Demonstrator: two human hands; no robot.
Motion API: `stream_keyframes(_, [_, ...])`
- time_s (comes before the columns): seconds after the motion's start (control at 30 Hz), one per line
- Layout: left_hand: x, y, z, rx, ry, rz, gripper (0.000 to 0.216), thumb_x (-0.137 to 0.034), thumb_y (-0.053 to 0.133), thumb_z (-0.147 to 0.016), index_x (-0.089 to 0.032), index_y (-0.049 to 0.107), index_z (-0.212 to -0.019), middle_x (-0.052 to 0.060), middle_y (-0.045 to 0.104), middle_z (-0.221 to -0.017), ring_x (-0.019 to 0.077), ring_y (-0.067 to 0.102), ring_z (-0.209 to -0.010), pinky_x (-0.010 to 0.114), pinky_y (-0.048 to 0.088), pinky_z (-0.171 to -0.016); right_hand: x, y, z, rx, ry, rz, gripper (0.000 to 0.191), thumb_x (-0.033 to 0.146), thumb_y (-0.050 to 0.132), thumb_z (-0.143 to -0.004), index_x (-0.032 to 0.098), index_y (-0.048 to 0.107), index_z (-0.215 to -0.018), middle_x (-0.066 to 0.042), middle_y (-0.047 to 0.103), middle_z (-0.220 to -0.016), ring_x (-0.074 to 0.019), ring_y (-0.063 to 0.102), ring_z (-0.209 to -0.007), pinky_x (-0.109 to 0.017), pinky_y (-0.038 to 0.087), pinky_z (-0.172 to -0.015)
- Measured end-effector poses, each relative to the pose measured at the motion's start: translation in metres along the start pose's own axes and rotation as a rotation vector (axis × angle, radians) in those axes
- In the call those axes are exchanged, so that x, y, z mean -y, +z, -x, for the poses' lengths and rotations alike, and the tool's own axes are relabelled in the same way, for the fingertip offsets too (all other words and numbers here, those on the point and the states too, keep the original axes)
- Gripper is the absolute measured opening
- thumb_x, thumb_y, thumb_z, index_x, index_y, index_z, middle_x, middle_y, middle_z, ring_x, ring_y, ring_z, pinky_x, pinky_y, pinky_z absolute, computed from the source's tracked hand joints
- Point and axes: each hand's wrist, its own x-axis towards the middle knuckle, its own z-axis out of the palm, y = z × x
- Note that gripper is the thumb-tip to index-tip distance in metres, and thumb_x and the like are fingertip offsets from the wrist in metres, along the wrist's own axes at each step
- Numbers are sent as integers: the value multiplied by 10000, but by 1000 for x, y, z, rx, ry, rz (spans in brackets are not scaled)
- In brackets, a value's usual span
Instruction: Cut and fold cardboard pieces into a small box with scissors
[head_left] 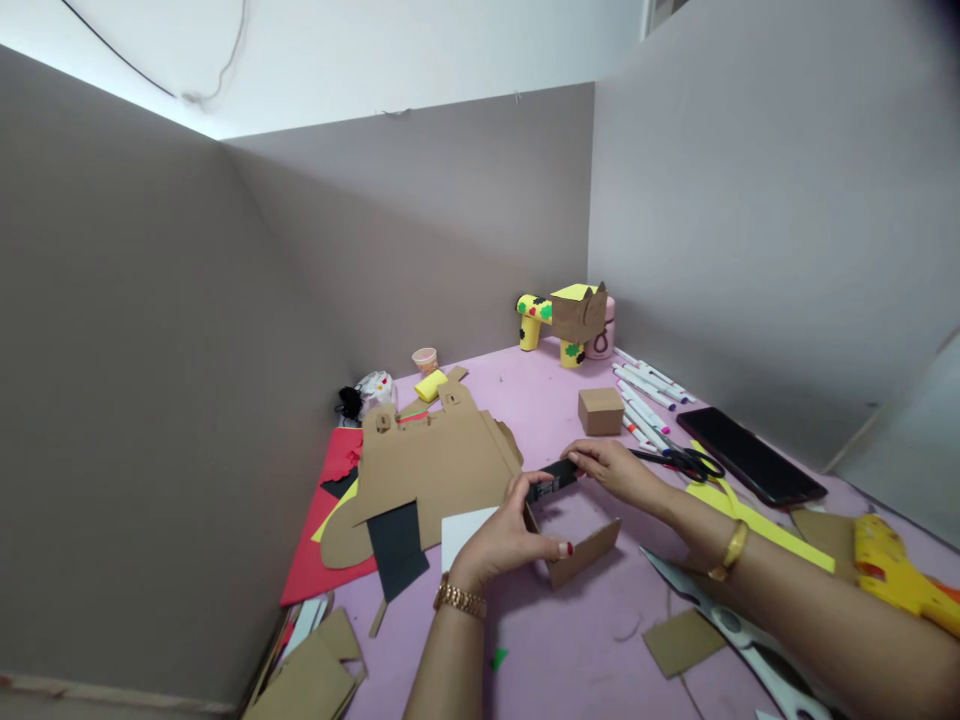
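Note:
My left hand [504,540] is closed around the left side of a bent cardboard strip [586,553], thumb on the inside and fingers over the far side. The strip stands on edge on the table like an open frame. A small black flat piece with pale printing [553,481] lies along the strip's far side; its exact kind is unclear. Fingers of my right hand [611,470] pinch the right end of this black piece, while left fingertips touch its other end. Just beyond my hands sits a small closed cardboard box [601,411].
Black-handled scissors [686,460], several markers [645,385], a phone [746,452], a yellow glue gun [892,570] and large white-handled scissors [750,640] lie right. Cut cardboard [442,455] covers the left. A cardboard-headed yellow animal figure [574,315] stands behind, near grey partitions [420,230].

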Motion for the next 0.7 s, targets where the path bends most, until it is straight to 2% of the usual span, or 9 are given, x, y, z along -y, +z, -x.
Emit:
stream_keyframes(0.17, [2, -1, 0, 7, -16, 4, 766, -287, 755, -560, -225, 390, -1230, 83, 495, -1138, 234, 484, -1002, 365, 390, -862, 16, -10, 29, -154, 24, 28, 342, 324, 319, -954, 145, 558, -1119, -93, 632, -985, -172, 615, -758, -324, 477, -722])
stream_keyframes(0.23, [2, -1, -1, 13, -18, 5, 777, -286, 758, -554, -223, 383, -1232, 78, 499, -1124, 215, 498, -955, 346, 403, -833, 25, -11, 48, -114, 9, 30, 388, 374, 288, -951, 170, 613, -1010, -63, 658, -895, -164, 612, -688, -283, 470, -656])
stream_keyframes(0.3, [2, -1, 0, 15, -17, 5, 781, -292, 756, -557, -225, 375, -1236, 76, 490, -1133, 206, 502, -939, 340, 404, -825, 31, -8, 64, -50, -15, 50, 402, 407, 334, -932, 185, 644, -804, -21, 656, -723, -162, 595, -640, -258, 444, -601])
stream_keyframes(0.4, [2, -1, 0, 10, -8, -3, 782, -302, 749, -569, -228, 364, -1246, 77, 477, -1163, 211, 498, -962, 348, 393, -851, 34, -3, 75, -14, -25, 107, 453, 408, 348, -924, 191, 563, -589, 12, 563, -537, -149, 524, -535, -246, 384, -516])
stream_keyframes(0.47, [3, -1, 0, 5, 3, -12, 778, -302, 750, -573, -227, 365, -1245, 80, 475, -1185, 220, 497, -991, 360, 389, -871, 37, -5, 73, -40, -23, 140, 434, 386, 322, -934, 193, 560, -627, -5, 573, -576, -158, 523, -561, -259, 386, -530])
stream_keyframes(0.57, [6, 1, -1, -6, 25, -33, 792, -294, 764, -570, -220, 365, -1250, 88, 466, -1238, 237, 473, -1077, 369, 380, -916, 53, -11, 54, -75, -62, 175, 333, 344, 347, -935, 182, 605, -800, -68, 639, -772, -201, 565, -748, -318, 423, -680])
stream_keyframes(0.63, [8, 2, -3, -14, 36, -55, 814, -279, 785, -552, -216, 378, -1253, 86, 456, -1276, 250, 436, -1144, 370, 359, -959, 74, -9, 32, -36, -123, 191, 248, 304, 417, -917, 177, 624, -871, -83, 651, -861, -217, 563, -847, -352, 421, -764])
stream_keyframes(0.7, [10, 4, -3, -5, 27, -87, 641, -291, 740, -635, -204, 456, -1204, 82, 491, -1257, 248, 463, -1131, 403, 383, -949, 97, 3, 5, 60, -190, 202, 141, 258, 530, -866, 179, 647, -864, -72, 660, -876, -225, 565, -901, -370, 433, -801])
